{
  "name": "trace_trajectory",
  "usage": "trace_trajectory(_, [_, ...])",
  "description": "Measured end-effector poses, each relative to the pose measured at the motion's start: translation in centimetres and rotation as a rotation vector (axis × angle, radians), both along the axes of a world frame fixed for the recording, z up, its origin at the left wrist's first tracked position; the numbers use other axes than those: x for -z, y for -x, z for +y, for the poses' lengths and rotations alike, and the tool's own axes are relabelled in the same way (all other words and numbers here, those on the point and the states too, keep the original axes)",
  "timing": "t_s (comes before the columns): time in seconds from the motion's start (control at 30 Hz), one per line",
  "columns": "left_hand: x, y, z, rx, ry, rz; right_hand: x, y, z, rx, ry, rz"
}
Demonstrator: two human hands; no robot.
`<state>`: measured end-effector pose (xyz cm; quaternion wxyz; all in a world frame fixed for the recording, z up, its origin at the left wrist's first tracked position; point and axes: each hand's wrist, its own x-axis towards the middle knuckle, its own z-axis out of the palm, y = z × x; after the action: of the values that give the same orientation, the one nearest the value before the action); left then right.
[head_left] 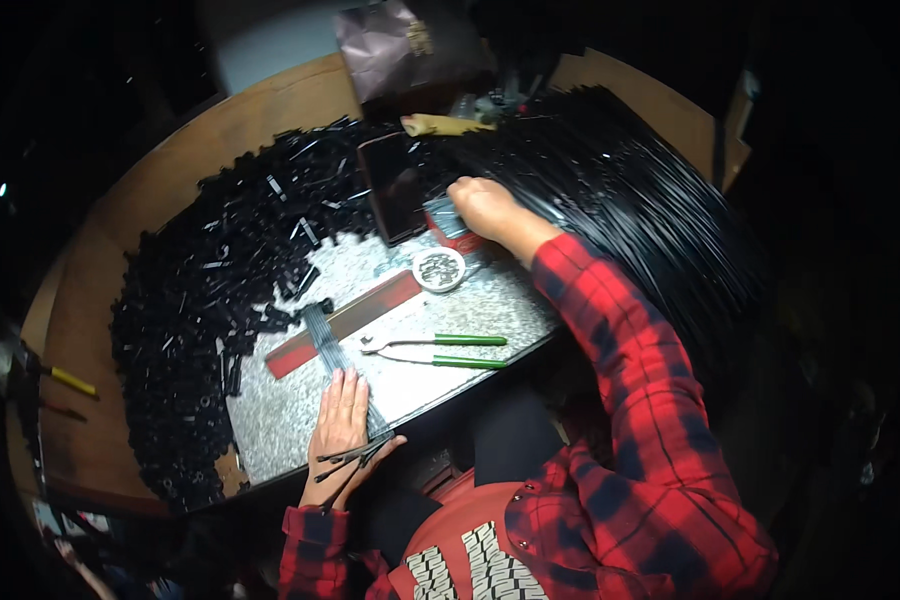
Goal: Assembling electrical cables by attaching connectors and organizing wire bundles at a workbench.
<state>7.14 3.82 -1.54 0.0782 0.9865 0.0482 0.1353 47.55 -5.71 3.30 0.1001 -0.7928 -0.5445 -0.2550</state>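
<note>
My left hand (340, 425) lies flat at the board's near edge, fingers stretched out and together over a bundle of thin grey rods (322, 338). Dark thin rods with black knobbed ends (342, 462) fan out across its palm side and wrist. The bundle's far end rests over a long red-edged bar (370, 308). Farther off, my right hand (485, 207) is closed above a small red box (460, 240) filled with thin grey pieces. What its fingers hold, if anything, is hidden.
Green-handled pliers (470, 352) lie on the speckled board (270, 440). A white dish of small metal parts (438, 268) stands by the bar. A dark phone (394, 190) leans behind. Black small parts (190, 320) heap leftward; long black rods (630, 190) fill the right.
</note>
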Motion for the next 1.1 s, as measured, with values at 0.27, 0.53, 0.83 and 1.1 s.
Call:
trace_trajectory(0.27, [-0.4, -0.9, -0.2, -0.062, -0.068, 0.023, -2.1, 6.5, 2.4, -0.38, -0.204, 0.158])
trace_trajectory(0.53, [0.0, -0.2, 0.3, -0.034, -0.025, 0.041, 0.7, 14.3, 6.8, -0.523, 0.081, 0.15])
trace_trajectory(0.83, [-0.7, -0.2, 0.3, -0.016, 0.067, 0.03, 1.8, 14.2, 7.9, -0.432, 0.154, -0.005])
trace_trajectory(1.1, [-0.4, -0.3, 0.7, -0.005, 0.029, 0.058, 1.8, 13.9, 7.8, -0.435, 0.139, 0.052])
